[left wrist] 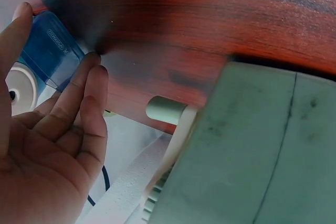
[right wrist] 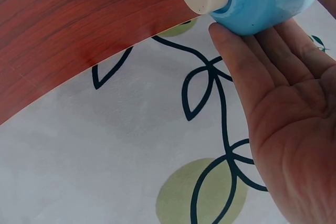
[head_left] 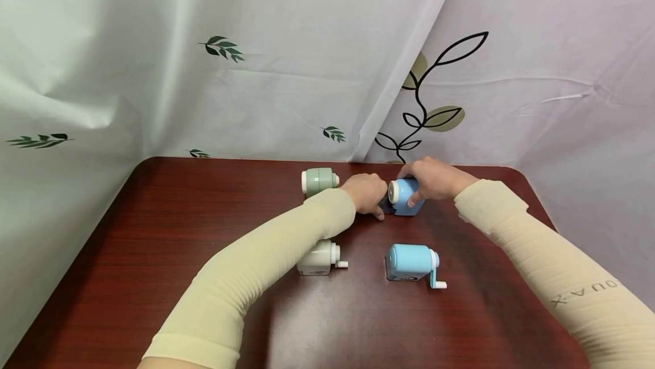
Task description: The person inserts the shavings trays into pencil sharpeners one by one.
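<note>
Toward the back right of the table, my right hand (head_left: 435,178) grips a blue hand-crank pencil sharpener (head_left: 406,194) from above, its round cream end facing left. In the right wrist view, fingers lie along the underside of the sharpener's rounded body (right wrist: 268,3), near the cream crank side. My left hand (head_left: 364,191) reaches to the sharpener's left side. Its thumb and fingers pinch a translucent blue shavings drawer (left wrist: 50,48) low on the sharpener, as the left wrist view shows. The drawer sticks out from the body.
A green pencil sharpener (head_left: 319,180) stands left of my left hand. Nearer the front are a greyish-white sharpener (head_left: 316,260), partly behind the left sleeve, and a light blue one (head_left: 409,261) with its crank to the right. A patterned curtain (head_left: 286,102) hangs along the table's back edge.
</note>
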A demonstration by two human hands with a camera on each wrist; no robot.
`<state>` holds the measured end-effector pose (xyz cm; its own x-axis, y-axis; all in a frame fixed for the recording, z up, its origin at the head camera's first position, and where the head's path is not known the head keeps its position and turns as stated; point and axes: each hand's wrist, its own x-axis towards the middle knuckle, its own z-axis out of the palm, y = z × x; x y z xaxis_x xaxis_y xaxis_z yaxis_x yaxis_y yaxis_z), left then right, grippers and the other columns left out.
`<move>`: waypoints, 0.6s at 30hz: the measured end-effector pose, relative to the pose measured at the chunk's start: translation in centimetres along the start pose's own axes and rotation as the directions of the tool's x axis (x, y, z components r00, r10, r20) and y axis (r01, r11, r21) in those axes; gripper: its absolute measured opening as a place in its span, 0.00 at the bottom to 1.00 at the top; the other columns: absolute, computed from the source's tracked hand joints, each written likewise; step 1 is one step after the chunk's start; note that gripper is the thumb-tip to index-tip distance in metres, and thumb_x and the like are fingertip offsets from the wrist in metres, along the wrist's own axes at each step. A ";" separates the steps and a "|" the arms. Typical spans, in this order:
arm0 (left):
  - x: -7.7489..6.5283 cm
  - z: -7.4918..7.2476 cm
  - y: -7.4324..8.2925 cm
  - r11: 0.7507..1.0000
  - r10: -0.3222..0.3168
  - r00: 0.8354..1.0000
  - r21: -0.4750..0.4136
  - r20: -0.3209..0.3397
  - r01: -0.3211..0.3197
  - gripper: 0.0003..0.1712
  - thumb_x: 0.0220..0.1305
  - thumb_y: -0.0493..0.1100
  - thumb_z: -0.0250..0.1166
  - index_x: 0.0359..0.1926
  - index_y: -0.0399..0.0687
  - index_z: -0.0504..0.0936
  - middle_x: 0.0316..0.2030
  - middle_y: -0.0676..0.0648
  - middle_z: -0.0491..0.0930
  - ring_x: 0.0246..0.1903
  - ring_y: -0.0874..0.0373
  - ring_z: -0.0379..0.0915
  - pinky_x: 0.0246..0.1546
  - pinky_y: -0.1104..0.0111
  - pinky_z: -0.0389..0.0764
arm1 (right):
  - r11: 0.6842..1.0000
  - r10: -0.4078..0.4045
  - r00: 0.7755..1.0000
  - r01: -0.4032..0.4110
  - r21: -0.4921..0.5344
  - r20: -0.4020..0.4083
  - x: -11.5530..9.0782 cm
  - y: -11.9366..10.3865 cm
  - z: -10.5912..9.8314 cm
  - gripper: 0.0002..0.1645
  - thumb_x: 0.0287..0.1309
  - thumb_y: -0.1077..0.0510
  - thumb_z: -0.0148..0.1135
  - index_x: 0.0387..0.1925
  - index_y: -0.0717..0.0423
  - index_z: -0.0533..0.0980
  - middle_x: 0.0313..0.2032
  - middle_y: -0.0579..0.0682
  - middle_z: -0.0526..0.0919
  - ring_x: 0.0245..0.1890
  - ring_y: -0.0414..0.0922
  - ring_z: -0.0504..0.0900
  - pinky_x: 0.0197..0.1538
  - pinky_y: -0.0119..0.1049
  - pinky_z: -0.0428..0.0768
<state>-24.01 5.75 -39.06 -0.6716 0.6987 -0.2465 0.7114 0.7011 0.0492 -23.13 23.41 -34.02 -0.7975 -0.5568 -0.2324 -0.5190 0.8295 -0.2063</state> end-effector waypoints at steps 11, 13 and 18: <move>0.0 -0.2 0.2 1.000 0.013 1.000 0.016 0.011 -0.013 0.28 0.50 0.58 0.70 0.49 0.49 0.80 0.42 0.51 0.80 0.38 0.61 0.75 0.40 0.67 0.77 | 1.000 0.000 1.000 0.000 0.005 -0.005 0.0 -0.1 0.0 0.35 0.34 0.52 0.78 0.48 0.60 0.78 0.42 0.53 0.82 0.39 0.46 0.79 0.43 0.43 0.78; 0.1 -0.2 0.2 1.000 0.011 1.000 0.012 0.008 -0.011 0.28 0.50 0.58 0.70 0.49 0.49 0.80 0.42 0.51 0.80 0.37 0.60 0.75 0.39 0.67 0.77 | 1.000 0.005 1.000 -0.005 0.003 -0.004 0.0 -0.1 0.0 0.35 0.34 0.52 0.78 0.48 0.60 0.78 0.42 0.53 0.82 0.39 0.47 0.79 0.43 0.43 0.78; 0.1 0.0 0.2 1.000 0.005 1.000 -0.001 -0.008 -0.005 0.26 0.50 0.58 0.70 0.47 0.49 0.80 0.39 0.52 0.80 0.35 0.61 0.75 0.37 0.67 0.78 | 1.000 0.017 1.000 -0.017 0.005 -0.002 0.0 -0.2 0.0 0.35 0.34 0.52 0.78 0.48 0.60 0.78 0.42 0.53 0.82 0.39 0.47 0.79 0.43 0.43 0.78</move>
<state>-23.97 5.98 -39.04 -0.6697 0.7034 -0.2382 0.7145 0.6977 0.0514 -23.02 23.27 -33.97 -0.8071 -0.5423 -0.2336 -0.5038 0.8388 -0.2066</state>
